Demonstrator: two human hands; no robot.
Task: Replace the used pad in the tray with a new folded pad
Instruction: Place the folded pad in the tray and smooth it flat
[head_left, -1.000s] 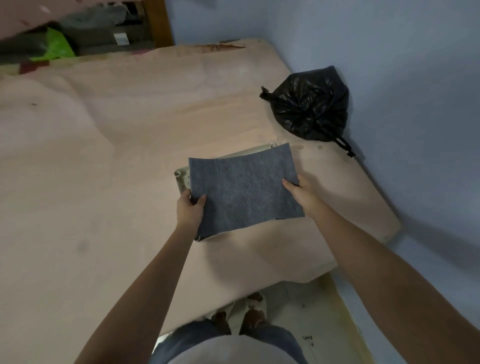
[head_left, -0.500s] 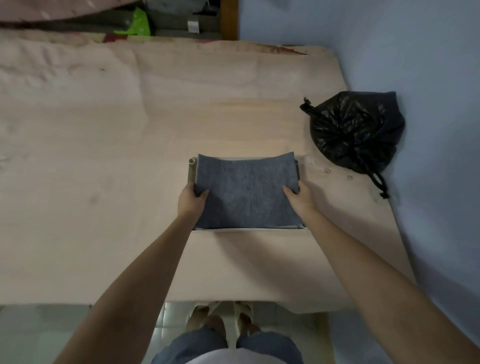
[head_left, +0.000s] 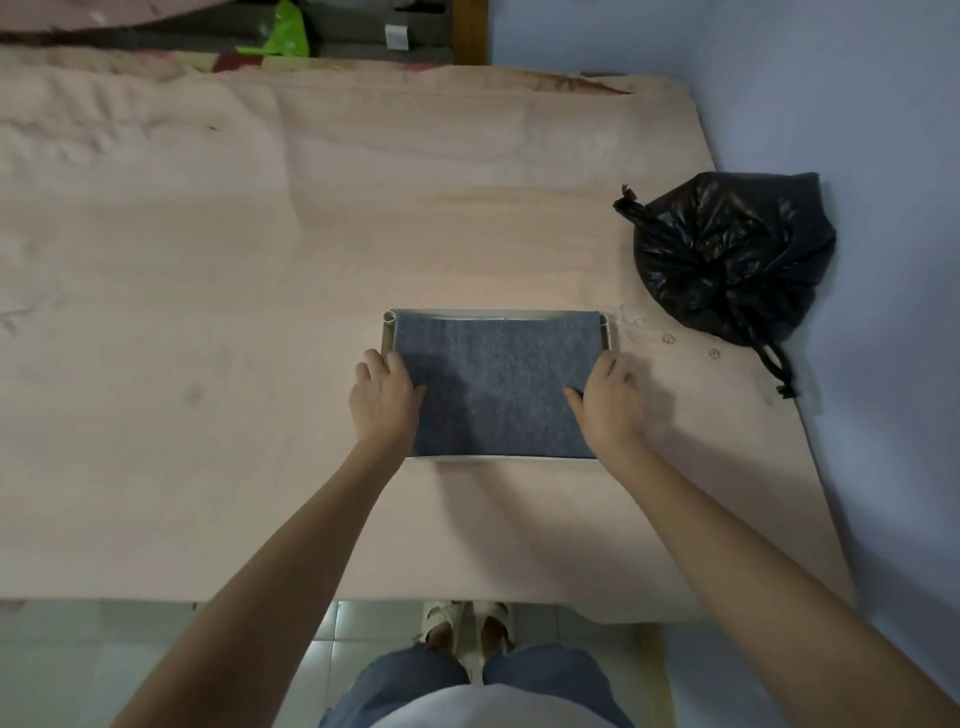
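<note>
Head cam is looking straight down at a pinkish mattress (head_left: 260, 260), and the grey pad (head_left: 493, 384) is lying flat across the tray (head_left: 605, 332), which is sitting toward the right half of the mattress, somewhat nearer the front edge than the far one. Pad is covering nearly the whole tray, with just a thin pale strip of rim peeking out along the far side, the two far corners and the near edge. Left hand (head_left: 387, 400) is gripping the pad's left edge, thumb lying on top of the fabric and fingers curling down over the side near the tray wall. Right hand (head_left: 605, 400) is mirroring that on the right edge, thumb on top, fingers wrapping the side. Whether the fingers are actually under the pad or just pressing beside it, I can't tell. A tied black bin bag (head_left: 727, 260) is sitting at the right edge of the mattress against the wall, well apart from the tray; I'm guessing the used pad is in there but nothing is showing that. Task is looking nearly done to me: new pad is in place, only tucking the edges in flat and letting go is remaining.
</note>
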